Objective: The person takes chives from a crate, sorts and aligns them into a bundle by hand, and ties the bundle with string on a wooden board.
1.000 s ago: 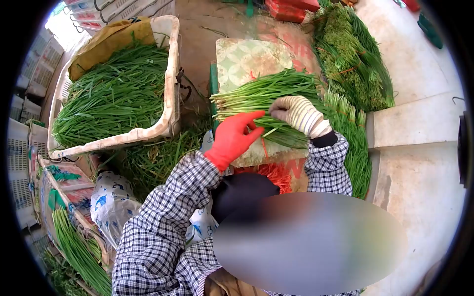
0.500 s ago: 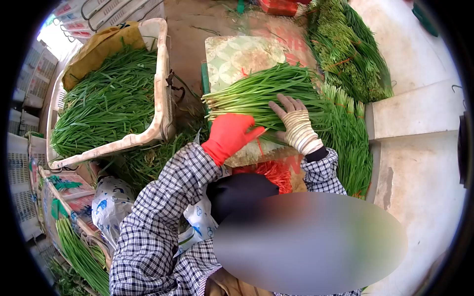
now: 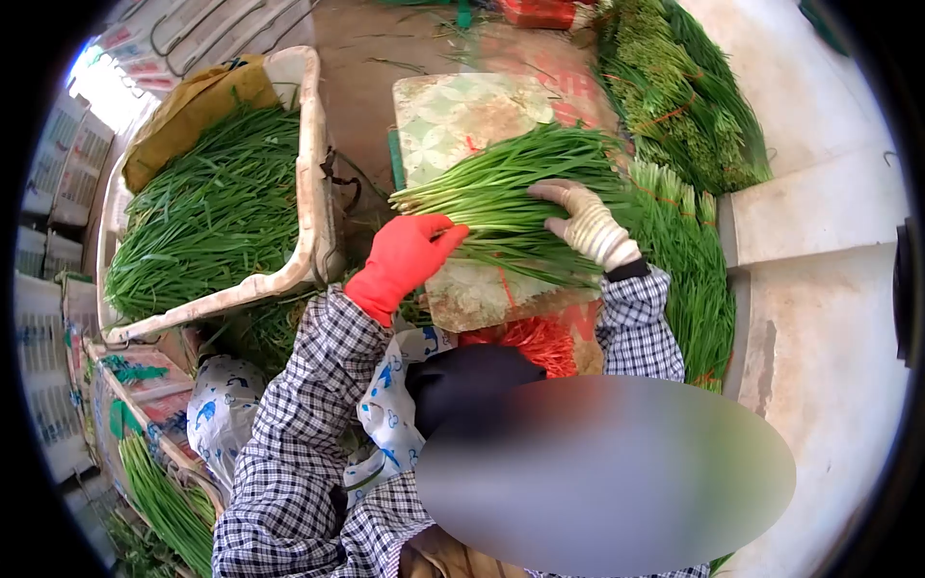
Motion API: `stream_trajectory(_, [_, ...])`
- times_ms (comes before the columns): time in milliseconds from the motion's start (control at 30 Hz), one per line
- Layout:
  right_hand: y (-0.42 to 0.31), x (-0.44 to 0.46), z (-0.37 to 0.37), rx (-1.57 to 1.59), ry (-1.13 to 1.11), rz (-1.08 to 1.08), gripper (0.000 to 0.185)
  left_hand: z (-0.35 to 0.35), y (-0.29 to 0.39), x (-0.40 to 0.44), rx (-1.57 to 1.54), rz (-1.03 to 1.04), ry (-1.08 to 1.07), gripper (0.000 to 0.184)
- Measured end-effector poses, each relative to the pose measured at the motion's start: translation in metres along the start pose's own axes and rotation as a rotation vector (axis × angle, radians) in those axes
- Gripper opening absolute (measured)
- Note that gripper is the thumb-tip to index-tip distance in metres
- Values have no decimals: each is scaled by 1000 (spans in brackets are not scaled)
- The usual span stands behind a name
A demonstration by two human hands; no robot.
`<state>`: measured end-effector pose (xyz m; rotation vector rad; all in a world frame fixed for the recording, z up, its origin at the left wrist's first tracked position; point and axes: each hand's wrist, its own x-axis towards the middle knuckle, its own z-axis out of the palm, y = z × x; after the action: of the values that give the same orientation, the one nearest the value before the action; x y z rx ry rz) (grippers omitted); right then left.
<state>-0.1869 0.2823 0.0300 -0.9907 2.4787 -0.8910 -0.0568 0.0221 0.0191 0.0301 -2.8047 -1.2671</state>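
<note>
A bunch of long green stalks (image 3: 511, 188) lies across a patterned board (image 3: 472, 106), pale ends to the left. My left hand (image 3: 400, 258), in a red glove, is at the lower side of the pale ends, thumb and forefinger close together; whether a stalk is between them is too small to tell. My right hand (image 3: 586, 220), in a striped cream glove, rests on the leafy part with its fingers and thumb apart. An orange tie (image 3: 507, 287) lies on the board, partly under the bunch.
A white crate (image 3: 310, 173) full of green leaves stands at the left. Tied green bundles (image 3: 674, 106) lie at the right beside a pale wall (image 3: 809, 222). Red strings (image 3: 540, 345) lie below the board. More stalks (image 3: 164, 496) are at the lower left.
My left hand has moved left and down to the pale ends of the bunch. My right hand first spread its fingers over the leaves, then drew them closer together. The bunch's pale ends look narrower.
</note>
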Motion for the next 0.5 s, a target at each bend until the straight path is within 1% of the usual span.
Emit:
stream_trajectory(33, [-12,0,3,-89,105,-97,48,-8,-7,0,-62,-59,-47,28])
stream_trajectory(67, [-24,0,5,-178,214,-194,49,-13,-10,0,-58,-74,-34,28])
stream_trajectory(133, [-49,6,14,-223,253,-321,47,-20,-3,4,-195,-94,-57,27])
stream_trajectory(167, [-54,10,23,-319,241,-354,44,-23,5,5,-274,-168,-114,27])
stream_trajectory(200, [-52,14,34,-417,231,-383,42,-20,7,6,-275,-163,-113,27])
stream_trajectory(233, [-43,21,44,-374,236,-408,32,-17,7,6,-369,-180,-67,26])
stream_trajectory(267, [-34,24,50,-375,239,-406,32,-12,6,6,-462,-199,-22,25])
stream_trajectory(300, [-30,26,54,-114,219,-289,27,-3,3,7,-459,-196,-23,25])
stream_trajectory(333, [-35,29,54,145,196,-173,22,8,2,7,-619,-181,61,25])
stream_trajectory(367, [-40,26,52,302,210,-101,21,19,-1,7,-781,-166,148,27])
stream_trajectory(400, [-40,25,54,301,207,-105,21,19,5,7,-782,-166,153,27])
stream_trajectory(467, [-34,25,56,513,205,-85,22,18,22,8,-461,-142,37,32])
stream_trajectory(500, [-34,23,55,547,205,-79,21,26,27,10,-489,-123,83,29])
